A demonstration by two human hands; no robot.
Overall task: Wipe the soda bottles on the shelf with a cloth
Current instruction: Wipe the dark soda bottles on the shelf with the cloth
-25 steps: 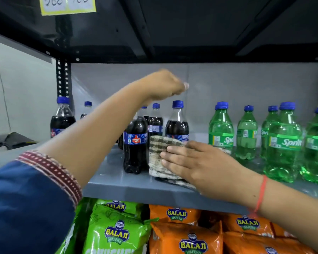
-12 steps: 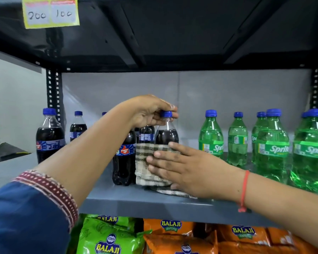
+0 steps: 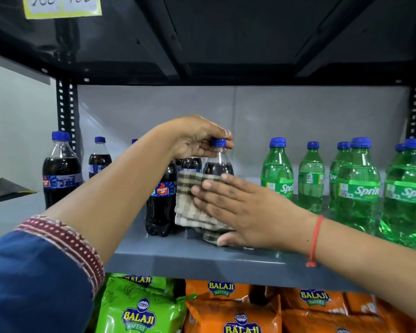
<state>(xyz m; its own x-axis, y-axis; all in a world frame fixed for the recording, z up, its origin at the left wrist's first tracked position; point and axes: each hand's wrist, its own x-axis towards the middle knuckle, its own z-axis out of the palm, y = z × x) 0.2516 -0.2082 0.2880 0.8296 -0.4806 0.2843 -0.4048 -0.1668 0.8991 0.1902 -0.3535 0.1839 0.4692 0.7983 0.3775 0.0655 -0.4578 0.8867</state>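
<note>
Now left hand (image 3: pixel 197 138) seemingly still grips cap (image 3: pixel 218 142).

Green Balaji wafer bags (image 3: pixel 139 308) and orange Balaji wafer bags (image 3: pixel 233 316) on the lower tier, yellow price tag (image 3: pixel 63 6) overhead, black perforated upright (image 3: pixel 66 111), grey back wall (image 3: pixel 250 111)

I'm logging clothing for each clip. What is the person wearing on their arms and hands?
The left arm has a dark blue sleeve ending in a maroon cuff band patterned with small white dots. The right arm is bare, with a thin red thread tied round the wrist. Both the left hand and right hand are bare, with no gloves.
</note>
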